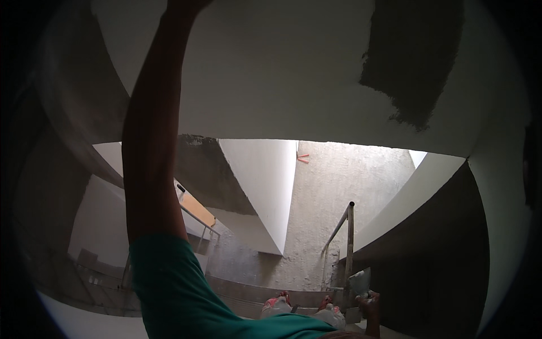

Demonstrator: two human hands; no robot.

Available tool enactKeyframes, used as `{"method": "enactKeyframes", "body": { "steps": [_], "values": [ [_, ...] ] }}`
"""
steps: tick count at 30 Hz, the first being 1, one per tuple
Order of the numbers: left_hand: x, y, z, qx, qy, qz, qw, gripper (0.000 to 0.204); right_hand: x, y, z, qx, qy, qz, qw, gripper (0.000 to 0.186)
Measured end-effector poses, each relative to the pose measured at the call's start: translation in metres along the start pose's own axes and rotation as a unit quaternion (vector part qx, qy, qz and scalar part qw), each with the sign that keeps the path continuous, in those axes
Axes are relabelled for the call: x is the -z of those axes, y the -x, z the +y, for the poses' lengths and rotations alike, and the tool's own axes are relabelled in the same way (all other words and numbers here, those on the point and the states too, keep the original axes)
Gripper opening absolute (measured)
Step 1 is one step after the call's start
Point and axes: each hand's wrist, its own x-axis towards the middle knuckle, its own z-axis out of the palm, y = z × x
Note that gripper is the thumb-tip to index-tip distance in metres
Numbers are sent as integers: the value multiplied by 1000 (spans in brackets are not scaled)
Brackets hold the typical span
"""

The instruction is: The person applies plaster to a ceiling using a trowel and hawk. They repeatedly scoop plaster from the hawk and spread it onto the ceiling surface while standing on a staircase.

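Note:
My left arm, in a green sleeve, reaches straight up beside a white-coated wall or ceiling surface (271,73). Only the base of my left hand (189,4) shows at the top edge; its fingers are cut off, so I cannot see what they do. Low on the right, my right hand (370,305) is closed around a putty knife (361,279), whose flat grey blade points upward with pale paste on it. A dark grey patch (418,56) with ragged edges marks the white surface at upper right.
My feet (276,305), in pale, stained coverings, stand on a narrow platform. A metal rail frame (350,243) rises close to my right hand. Beyond lie a rough grey floor (333,192), a white slanting panel (265,192) and an orange-tan board (197,207).

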Motion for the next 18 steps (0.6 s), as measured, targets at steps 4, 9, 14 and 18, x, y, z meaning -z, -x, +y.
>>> {"method": "enactKeyframes", "body": {
  "steps": [4,9,14,18],
  "values": [
    [-12,104,30,-28,-9,-8,1000,70,6,-1,6,-33,17,-5,999,14],
    [-43,248,86,-18,9,-2,1000,87,6,-2,21,-40,9,27,999,24],
    [-73,379,118,25,56,-94,994,79,20,-11,51,-49,18,-28,998,32],
    [-74,459,128,44,115,-153,981,72,22,-9,51,-44,58,-3,997,36]
  ]
}}
